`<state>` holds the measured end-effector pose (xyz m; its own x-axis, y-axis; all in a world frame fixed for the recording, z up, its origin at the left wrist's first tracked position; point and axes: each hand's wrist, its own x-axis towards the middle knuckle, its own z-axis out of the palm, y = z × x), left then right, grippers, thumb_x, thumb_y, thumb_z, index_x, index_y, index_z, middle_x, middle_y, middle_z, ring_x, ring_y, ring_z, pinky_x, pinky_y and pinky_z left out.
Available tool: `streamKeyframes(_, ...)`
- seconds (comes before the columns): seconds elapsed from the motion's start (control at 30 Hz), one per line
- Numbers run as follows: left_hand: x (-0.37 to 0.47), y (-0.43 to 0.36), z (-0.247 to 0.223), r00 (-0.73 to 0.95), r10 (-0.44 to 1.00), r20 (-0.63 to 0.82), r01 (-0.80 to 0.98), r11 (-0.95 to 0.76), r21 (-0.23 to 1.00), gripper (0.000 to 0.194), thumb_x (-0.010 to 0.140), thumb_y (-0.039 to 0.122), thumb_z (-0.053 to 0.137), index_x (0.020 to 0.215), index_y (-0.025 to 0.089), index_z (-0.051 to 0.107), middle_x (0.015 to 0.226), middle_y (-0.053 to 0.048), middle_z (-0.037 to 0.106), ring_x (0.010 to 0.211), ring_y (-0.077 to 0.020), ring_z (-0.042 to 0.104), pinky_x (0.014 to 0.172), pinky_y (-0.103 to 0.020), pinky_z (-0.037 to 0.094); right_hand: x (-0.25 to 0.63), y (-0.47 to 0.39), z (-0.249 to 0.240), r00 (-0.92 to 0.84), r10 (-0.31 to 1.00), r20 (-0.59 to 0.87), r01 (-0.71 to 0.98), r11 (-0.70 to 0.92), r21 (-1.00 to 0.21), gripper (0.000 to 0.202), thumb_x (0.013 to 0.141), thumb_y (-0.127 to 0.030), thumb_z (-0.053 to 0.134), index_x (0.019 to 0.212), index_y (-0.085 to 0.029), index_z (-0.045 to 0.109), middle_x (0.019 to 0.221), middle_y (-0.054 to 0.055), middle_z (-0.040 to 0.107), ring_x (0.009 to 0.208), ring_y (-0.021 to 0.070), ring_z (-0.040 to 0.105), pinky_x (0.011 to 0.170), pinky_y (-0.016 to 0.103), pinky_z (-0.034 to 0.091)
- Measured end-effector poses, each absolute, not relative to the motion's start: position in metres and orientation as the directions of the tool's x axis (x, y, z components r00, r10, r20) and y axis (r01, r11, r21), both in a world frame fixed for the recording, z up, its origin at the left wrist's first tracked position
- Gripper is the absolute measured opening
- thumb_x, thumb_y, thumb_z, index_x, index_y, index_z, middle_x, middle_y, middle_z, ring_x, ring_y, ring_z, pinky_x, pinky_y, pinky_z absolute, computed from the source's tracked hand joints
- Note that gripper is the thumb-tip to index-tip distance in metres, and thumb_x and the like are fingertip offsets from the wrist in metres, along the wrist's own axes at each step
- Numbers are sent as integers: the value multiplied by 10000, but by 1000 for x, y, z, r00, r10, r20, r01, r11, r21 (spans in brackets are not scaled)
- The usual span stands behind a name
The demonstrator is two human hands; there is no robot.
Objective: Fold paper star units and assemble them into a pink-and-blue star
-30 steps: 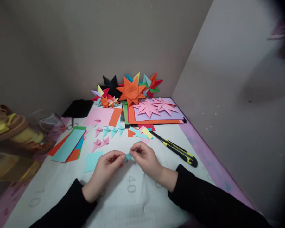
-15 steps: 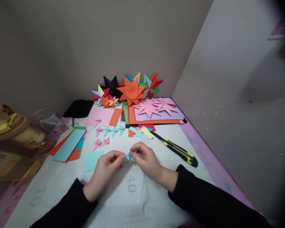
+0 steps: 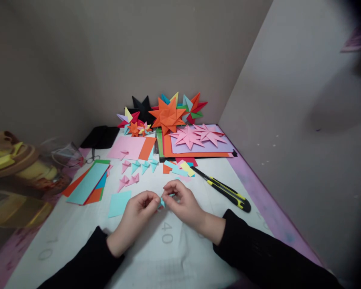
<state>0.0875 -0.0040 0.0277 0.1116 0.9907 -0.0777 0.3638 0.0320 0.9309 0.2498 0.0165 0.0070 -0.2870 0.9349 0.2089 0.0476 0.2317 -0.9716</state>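
Note:
Between both hands, low at the centre, is a small light-blue folded paper, mostly covered by fingers. My left hand pinches its left side between thumb and fingertips. From the right, my right hand grips it with closed thumb and forefinger. A flat light-blue square lies just left of my left hand. Beyond the hands are several small folded pieces, light-blue ones and pink ones.
A yellow and black cutter lies right of the hands. Paper scraps are behind them, and coloured strips to the left. Paper stars lean on the wall. Scissors and a cup are at left.
The fingers of my right hand have shifted slightly left over the small light-blue paper, which is now more covered. My left hand has moved slightly right.

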Motion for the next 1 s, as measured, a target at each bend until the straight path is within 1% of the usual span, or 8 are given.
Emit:
streamKeyframes(0.17, 88, -4, 25, 152, 986, -74, 404, 6, 915, 219, 827, 318, 506, 695, 160, 578, 654, 3, 578, 614, -125, 506, 576, -216, 402, 247, 17, 10, -260, 948, 184, 95, 215, -972, 112, 756, -144, 546, 845, -204, 515, 780, -9, 572, 746, 133, 574, 679, 267, 461)
streamKeyframes(0.37, 88, -4, 26, 185, 980, -79, 450, -13, 893, 236, 848, 317, 469, 686, 166, 550, 620, 22, 525, 572, -113, 454, 546, -213, 365, 245, 18, 12, -242, 963, 116, 1, 120, -993, 110, 754, -168, 541, 795, -209, 447, 733, -31, 504, 683, 121, 521, 617, 252, 427)
streamKeyframes(0.47, 87, -4, 27, 196, 978, -65, 472, -36, 881, 227, 855, 306, 457, 690, 172, 536, 630, 25, 515, 586, -117, 453, 562, -219, 363, 245, 19, 13, -278, 958, 75, -44, 65, -997, 130, 748, -166, 539, 803, -211, 430, 709, -41, 496, 655, 115, 507, 596, 243, 412)
streamKeyframes(0.6, 87, -1, 27, 171, 984, -47, 491, -44, 870, 236, 867, 308, 434, 672, 185, 481, 610, 36, 480, 569, -119, 432, 559, -227, 350, 245, 21, 11, -324, 945, 52, -65, 33, -997, 172, 722, -140, 555, 807, -212, 424, 685, -54, 500, 642, 107, 504, 617, 241, 407)
streamKeyframes(0.73, 84, 3, 24, 145, 989, -20, 500, -56, 864, 253, 859, 349, 456, 663, 189, 457, 605, 42, 449, 568, -122, 415, 545, -230, 333, 245, 22, 7, -408, 912, -27, -59, -56, -997, 189, 694, -115, 557, 830, -205, 459, 642, -68, 504, 556, 89, 495, 552, 222, 399)
streamKeyframes(0.83, 78, 6, 22, 110, 994, -29, 466, -26, 884, 226, 838, 349, 497, 682, 188, 474, 615, 42, 463, 564, -119, 425, 533, -228, 335, 245, 23, 3, -472, 879, -67, -69, -112, -991, 204, 677, -99, 554, 846, -196, 493, 599, -76, 528, 503, 83, 505, 530, 217, 413)
streamKeyframes(0.93, 72, 9, 22, 3, 1000, -30, 372, 26, 928, 215, 849, 364, 484, 720, 194, 467, 626, 46, 468, 538, -109, 425, 515, -223, 346, 246, 23, 2, -439, 897, -54, -88, -102, -991, 222, 672, -92, 555, 862, -195, 505, 591, -79, 542, 495, 81, 519, 533, 216, 422)
streamKeyframes(1.0, 72, 8, 22, -22, 1000, -8, 293, 14, 956, 178, 837, 363, 513, 789, 193, 483, 711, 27, 515, 603, -114, 478, 558, -224, 387, 246, 23, 1, -400, 916, -27, -90, -68, -994, 219, 679, -97, 554, 864, -200, 497, 606, -77, 546, 505, 83, 523, 535, 216, 422)
